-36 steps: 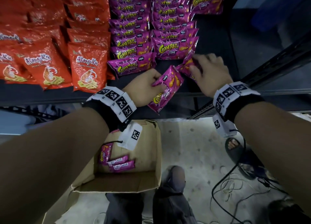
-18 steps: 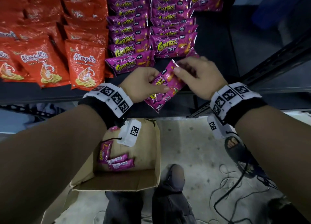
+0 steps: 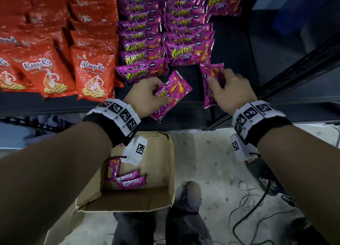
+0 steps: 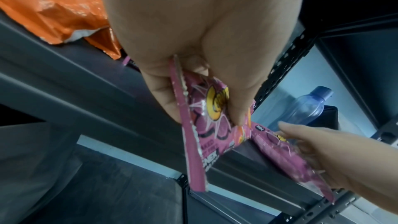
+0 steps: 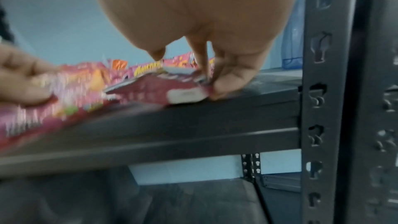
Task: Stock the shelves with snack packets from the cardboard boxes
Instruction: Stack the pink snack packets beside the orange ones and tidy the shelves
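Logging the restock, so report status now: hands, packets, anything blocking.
Left hand grips one purple packet. Right hand pinches a second packet over the shelf. More packets wait in the cardboard box. Nothing blocking.

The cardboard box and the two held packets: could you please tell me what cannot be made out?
- Cardboard box, head view: the left forearm hides its left part, so the packet count is unknown.
- Left hand's packet: fingers cover the brand name.
- Right hand's packet, right wrist view: print blurred.

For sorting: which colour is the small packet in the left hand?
Magenta snack packet with yellow lettering; head view.
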`<action>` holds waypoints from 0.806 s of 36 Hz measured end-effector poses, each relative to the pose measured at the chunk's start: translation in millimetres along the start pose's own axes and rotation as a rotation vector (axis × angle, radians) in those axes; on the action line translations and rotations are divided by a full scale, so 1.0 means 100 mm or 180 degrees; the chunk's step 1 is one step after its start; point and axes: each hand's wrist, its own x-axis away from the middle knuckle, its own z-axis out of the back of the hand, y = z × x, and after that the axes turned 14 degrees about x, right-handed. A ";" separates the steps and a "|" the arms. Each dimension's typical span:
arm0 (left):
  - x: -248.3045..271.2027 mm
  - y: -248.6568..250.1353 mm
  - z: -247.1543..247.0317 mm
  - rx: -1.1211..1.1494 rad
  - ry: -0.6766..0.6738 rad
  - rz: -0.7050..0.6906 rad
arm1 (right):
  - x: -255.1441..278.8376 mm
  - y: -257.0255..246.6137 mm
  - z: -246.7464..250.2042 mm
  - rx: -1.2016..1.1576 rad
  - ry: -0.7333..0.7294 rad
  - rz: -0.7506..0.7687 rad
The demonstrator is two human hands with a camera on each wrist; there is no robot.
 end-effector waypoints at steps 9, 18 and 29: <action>0.11 -0.06 0.06 -0.0082 0.0181 -0.0103 | 0.08 -0.11 0.01 -0.0470 -0.0065 0.0070; 0.23 -0.09 0.25 -0.0251 0.0154 -0.0103 | 0.00 -0.19 0.15 0.0546 -0.0231 0.1164; 0.29 -0.05 0.44 -0.0650 0.0249 -0.0194 | -0.11 -0.31 0.14 0.1508 -0.0284 0.1069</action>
